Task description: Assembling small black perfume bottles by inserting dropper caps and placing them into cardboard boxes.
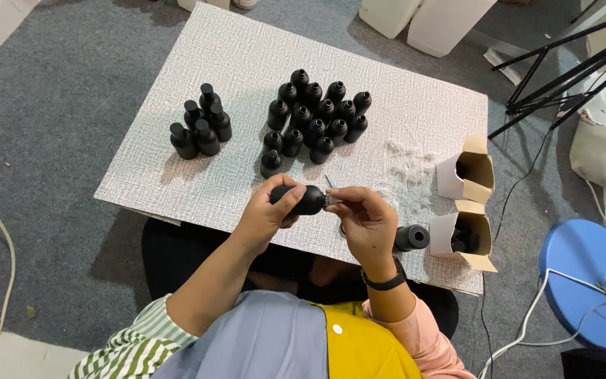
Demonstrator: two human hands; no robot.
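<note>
On the board, at 9 o'clock: a small cluster of capped black bottles point(200, 122) stands upright, well apart from our hands; we leave it undisturbed

Board centre, 12 o'clock: a larger group of black bottles point(315, 119) stands close-packed; we judge a careless elbow could topple them

Left hand point(269, 212): wrapped closed around the black bottle point(304, 199), held on its side above the near edge of the white board point(247, 56); we should keep this grip firm so the body does not roll

Right hand point(367, 219): fingertips pinched at the bottle's neck; whether a small piece sits between them we cannot tell; we judge a light, square pinch suits best

At 3 o'clock of the hands: a loose black cylinder point(412, 238) lies on its side just beside the right wrist

Far right, 3 o'clock: two open cardboard boxes point(466, 203) on the board edge; white scraps point(407, 167) scattered near them
</note>
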